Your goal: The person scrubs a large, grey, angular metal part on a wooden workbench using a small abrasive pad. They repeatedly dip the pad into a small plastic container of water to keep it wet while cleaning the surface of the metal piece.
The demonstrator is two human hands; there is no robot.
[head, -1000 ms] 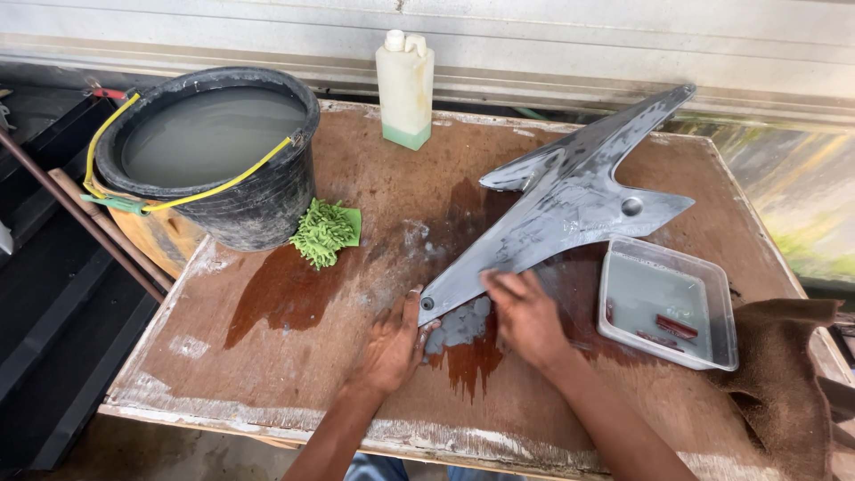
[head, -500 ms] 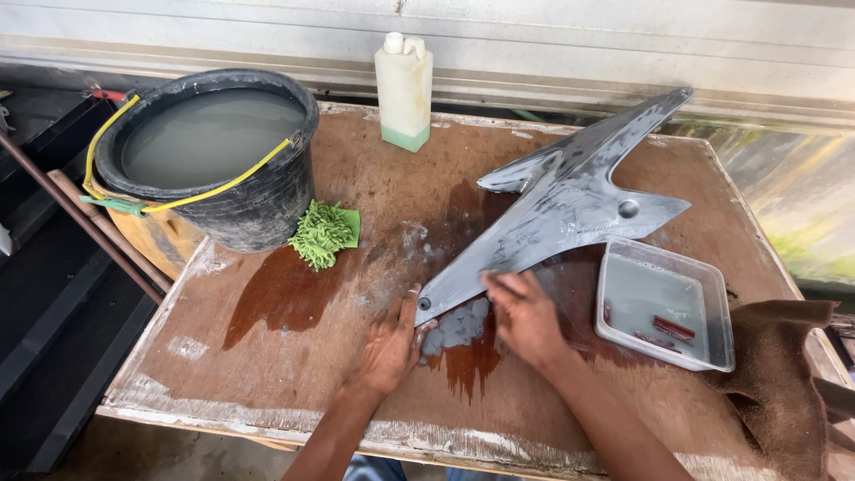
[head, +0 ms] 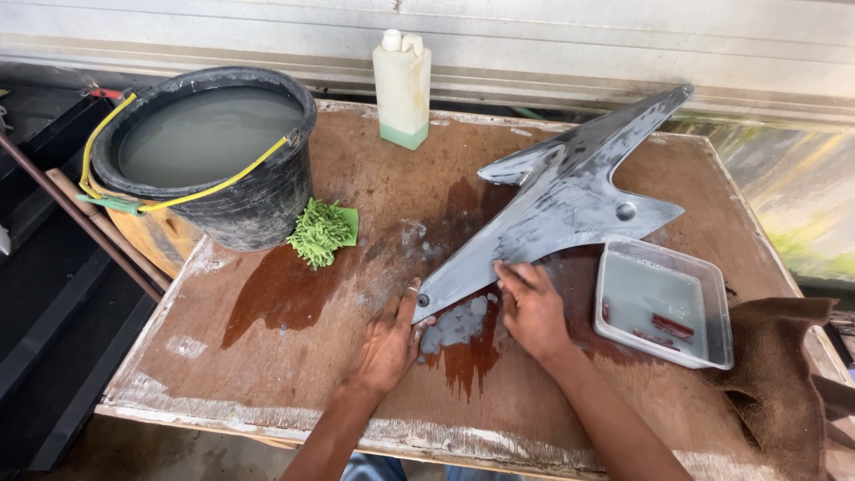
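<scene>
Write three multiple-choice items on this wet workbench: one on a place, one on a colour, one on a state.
1. Where is the green scrub pad?
A. beside the black bucket
B. in the clear tray
C. under the grey panel

2. What colour is the bucket's handle?
A. red
B. yellow
C. white

3. What is the left hand doing?
A. lifting the bottle
B. pressing flat on the tabletop at the panel's tip
C. dipping into the bucket

Answers: 1 A, the pad lies against the bucket's base. 2 B, a yellow handle arcs over it. 3 B, palm down by the tip.
</scene>
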